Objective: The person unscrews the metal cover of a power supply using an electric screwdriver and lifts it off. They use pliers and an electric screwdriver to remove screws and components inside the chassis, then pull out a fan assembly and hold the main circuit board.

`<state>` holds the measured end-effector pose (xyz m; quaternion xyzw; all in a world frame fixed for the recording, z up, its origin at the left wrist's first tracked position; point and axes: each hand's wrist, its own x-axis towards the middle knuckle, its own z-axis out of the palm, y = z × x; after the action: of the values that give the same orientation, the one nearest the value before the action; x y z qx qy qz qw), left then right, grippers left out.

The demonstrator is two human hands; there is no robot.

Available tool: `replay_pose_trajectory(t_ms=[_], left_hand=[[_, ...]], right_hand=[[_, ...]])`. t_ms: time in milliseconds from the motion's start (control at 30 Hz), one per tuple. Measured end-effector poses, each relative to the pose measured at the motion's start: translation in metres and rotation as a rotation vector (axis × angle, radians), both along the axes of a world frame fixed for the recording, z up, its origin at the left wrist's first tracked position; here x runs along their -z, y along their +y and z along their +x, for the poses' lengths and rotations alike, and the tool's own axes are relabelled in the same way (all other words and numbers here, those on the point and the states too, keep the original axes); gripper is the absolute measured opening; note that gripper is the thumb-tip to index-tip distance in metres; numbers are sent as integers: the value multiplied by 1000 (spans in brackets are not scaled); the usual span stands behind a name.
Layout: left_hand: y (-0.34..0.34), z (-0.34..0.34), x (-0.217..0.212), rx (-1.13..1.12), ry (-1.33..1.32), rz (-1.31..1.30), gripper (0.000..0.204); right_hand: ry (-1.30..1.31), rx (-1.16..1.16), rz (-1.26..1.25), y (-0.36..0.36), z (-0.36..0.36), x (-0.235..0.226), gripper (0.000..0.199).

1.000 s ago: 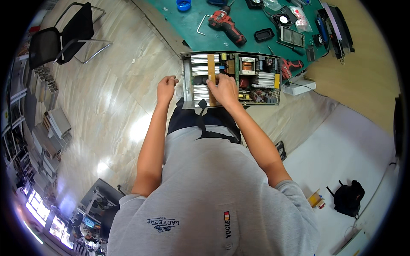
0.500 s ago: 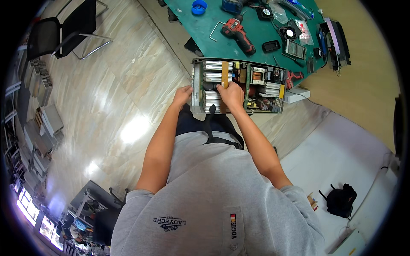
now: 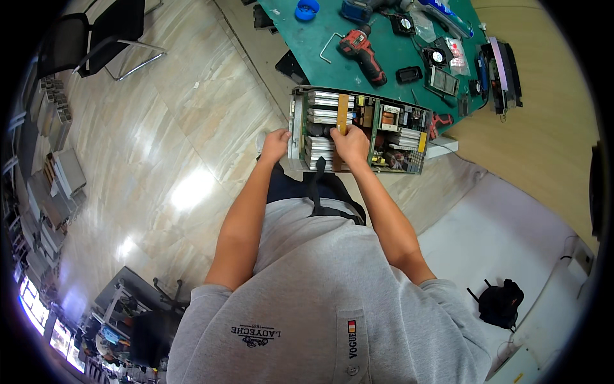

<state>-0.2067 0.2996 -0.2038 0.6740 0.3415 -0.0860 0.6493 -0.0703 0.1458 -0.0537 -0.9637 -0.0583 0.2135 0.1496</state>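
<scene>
An open power supply unit (image 3: 375, 123), long and boxy with its insides facing up, sits in front of me at the table's near corner. Silver finned heatsinks (image 3: 322, 115), copper coils and green boards fill it. A tan strip (image 3: 343, 110) crosses over the heatsinks. My left hand (image 3: 275, 144) is closed at the grey metal end of the casing, thumb against its edge. My right hand (image 3: 352, 146) reaches over the middle of the unit, its fingers curled down by the strip, thumb resting near a dark round part. The right fingertips are hidden.
On the green-topped table (image 3: 320, 45) lie a red-and-black cordless drill (image 3: 364, 54), a bent metal rod (image 3: 329, 48), a blue round dish (image 3: 307, 9) and small fans (image 3: 403, 24). A black chair (image 3: 105, 32) stands at far left; a black bag (image 3: 501, 303) lies at right.
The view has shifted slightly, so table and unit appear a little further right. Both hands keep their places on the unit.
</scene>
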Motion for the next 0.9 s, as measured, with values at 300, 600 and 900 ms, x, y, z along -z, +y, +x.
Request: replay_pose_trajectory(t_ms=[300, 600, 900], left_hand=[[-6, -7, 27, -54, -25, 133, 27], [-11, -21, 9, -22, 18, 99, 36], [-36, -55, -84, -288, 178, -1075, 51]], right_hand=[[98, -9, 87, -5, 5, -8, 42], [52, -23, 58, 0, 8, -2, 43], [82, 28, 32, 1, 2, -10, 46]])
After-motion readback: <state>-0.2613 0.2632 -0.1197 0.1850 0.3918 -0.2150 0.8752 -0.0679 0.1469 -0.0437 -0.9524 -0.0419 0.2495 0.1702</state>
